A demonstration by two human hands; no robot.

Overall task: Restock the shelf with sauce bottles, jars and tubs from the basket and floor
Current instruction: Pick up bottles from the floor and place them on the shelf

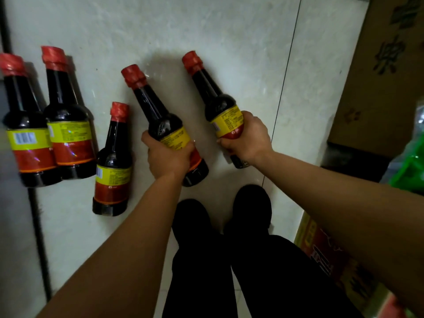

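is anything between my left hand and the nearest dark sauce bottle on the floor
Nothing visible: only bare pale tile lies between the left hand and the nearest red-capped dark sauce bottle. But that hand already grips another bottle.

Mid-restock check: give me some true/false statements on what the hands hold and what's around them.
1. The left hand grips the left bottle and the right hand grips the right bottle. True.
2. The bottle caps are green. False: the caps are red.
3. The floor bottles are on the floor, left of the held ones. True.
4. A cardboard box sits at the left edge. False: the cardboard box is on the right.
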